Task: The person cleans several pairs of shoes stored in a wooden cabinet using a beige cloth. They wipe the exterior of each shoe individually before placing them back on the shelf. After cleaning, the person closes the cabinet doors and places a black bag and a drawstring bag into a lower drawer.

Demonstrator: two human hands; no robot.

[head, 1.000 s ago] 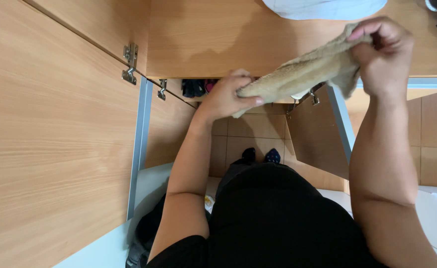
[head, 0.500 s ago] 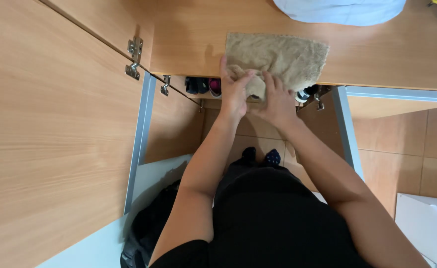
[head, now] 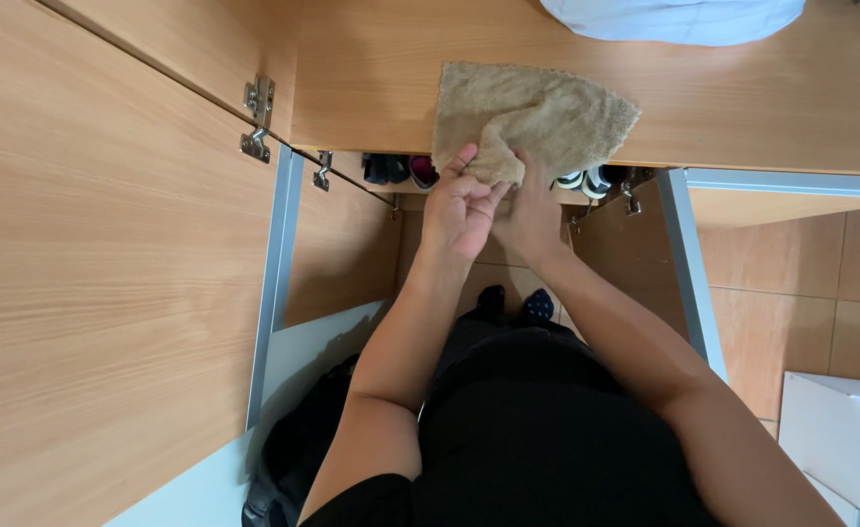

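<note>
Item: tan terry cloth point(head: 532, 117), lying on the wooden desk point(head: 742, 98) at its near edge. We judge it light, soft and limp. Our left hand point(head: 459, 205) and right hand point(head: 532, 210) pinch its bunched near corner, fingers clenched on fabric.

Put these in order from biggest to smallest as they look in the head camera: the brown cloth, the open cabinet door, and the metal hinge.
1. The open cabinet door, though it is nearest the camera, so it looks extra big.
2. The brown cloth, pinched by both hands.
3. The metal hinge, clearly smallest.
</note>
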